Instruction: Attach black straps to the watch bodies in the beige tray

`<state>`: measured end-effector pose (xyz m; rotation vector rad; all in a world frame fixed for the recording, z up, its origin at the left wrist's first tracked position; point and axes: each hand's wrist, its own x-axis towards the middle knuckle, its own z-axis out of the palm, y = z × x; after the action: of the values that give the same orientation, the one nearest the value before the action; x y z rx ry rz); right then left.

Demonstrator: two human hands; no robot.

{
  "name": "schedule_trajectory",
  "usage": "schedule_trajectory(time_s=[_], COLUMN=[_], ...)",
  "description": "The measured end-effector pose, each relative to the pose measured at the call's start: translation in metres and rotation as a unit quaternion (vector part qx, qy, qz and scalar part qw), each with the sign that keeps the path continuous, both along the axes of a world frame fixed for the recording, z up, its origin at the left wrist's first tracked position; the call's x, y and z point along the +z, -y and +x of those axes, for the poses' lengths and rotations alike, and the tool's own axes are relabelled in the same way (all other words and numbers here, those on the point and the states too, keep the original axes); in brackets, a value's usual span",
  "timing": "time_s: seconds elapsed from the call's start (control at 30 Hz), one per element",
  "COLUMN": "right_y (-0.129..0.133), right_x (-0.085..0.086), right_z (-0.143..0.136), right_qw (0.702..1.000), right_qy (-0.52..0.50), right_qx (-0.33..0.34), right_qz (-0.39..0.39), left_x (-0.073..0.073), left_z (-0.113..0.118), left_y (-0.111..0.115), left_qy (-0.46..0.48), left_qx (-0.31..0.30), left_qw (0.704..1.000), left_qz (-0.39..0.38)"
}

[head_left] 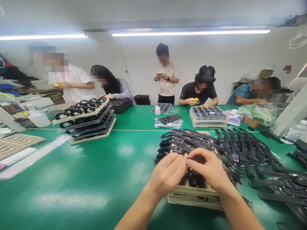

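My left hand [166, 174] and my right hand [207, 166] meet over a stack of beige trays [195, 198], fingertips pinched together. What the left fingers pinch is hidden. Between the right thumb and fingers a bit of dark strap shows, too small to make out well. Black watches with straps [178, 149] lie in rows on the top tray, just beyond my hands. Dark pieces sit in the tray pockets below my fingers.
More black watches [236, 157] lie to the right. Stacked trays of black bands [92, 119] stand at the left. Across the green table [83, 179] are tray stacks [208, 116], a small white bottle [157, 110] and several people. A clear bottle [294, 132] stands far right.
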<state>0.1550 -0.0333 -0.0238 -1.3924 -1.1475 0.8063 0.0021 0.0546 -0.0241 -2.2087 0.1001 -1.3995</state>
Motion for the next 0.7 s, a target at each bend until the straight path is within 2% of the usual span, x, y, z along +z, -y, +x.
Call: schedule_trajectory(time_s=[0.3, 0.4, 0.5, 0.53, 0.6, 0.7], right_y=[0.008, 0.011, 0.012, 0.011, 0.007, -0.002], right_x=[0.006, 0.004, -0.003, -0.005, -0.007, -0.004], right_z=[0.004, 0.013, 0.03, 0.036, 0.048, 0.056], right_qw=[0.995, 0.992, 0.975, 0.97, 0.965, 0.941], right_qy=[-0.045, 0.002, 0.099, 0.133, 0.202, 0.317], right_qx=[-0.06, -0.08, -0.153, -0.169, -0.161, -0.074], right_qz=[0.073, 0.096, 0.127, 0.114, 0.037, -0.095], left_x=[0.006, 0.013, 0.022, 0.025, 0.029, 0.03], left_z=[-0.009, -0.013, -0.019, -0.021, -0.026, -0.029], left_y=[0.001, -0.001, -0.004, -0.006, -0.007, -0.004], left_qy=[0.041, 0.013, -0.025, -0.021, 0.004, 0.016], left_qx=[-0.061, -0.061, -0.04, -0.033, -0.035, -0.057], left_qw=[0.997, 0.998, 0.992, 0.99, 0.985, 0.98], left_qz=[0.037, -0.018, -0.114, -0.137, -0.169, -0.189])
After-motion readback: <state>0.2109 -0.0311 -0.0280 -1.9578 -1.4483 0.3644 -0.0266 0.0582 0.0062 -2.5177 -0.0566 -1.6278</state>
